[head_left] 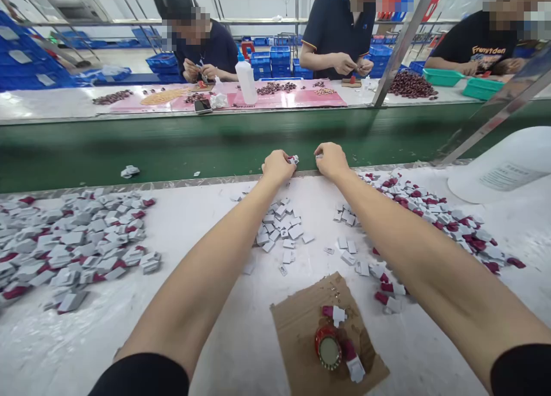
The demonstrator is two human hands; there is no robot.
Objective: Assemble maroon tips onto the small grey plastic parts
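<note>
Both my arms reach forward to the edge of the green conveyor belt (189, 155). My left hand (276, 167) is closed around a small grey and maroon plastic part (293, 159), which sticks out past the fingertips. A short gap away, my right hand (332, 159) pinches a small light-grey plastic piece (319, 155), mostly hidden by the fingers. Loose grey plastic pieces (282, 221) lie below my left hand. Nearer me, a brown cardboard sheet (297, 327) carries a red bottle cap (329, 350) and two maroon-and-grey parts (334, 314).
Piles of grey and maroon parts (81, 235) lie at left and at right (430, 206). A large white container (503, 163) stands at right, near a metal post (404, 46). Across the belt, several people work by a white bottle (246, 81) and green trays (443, 76).
</note>
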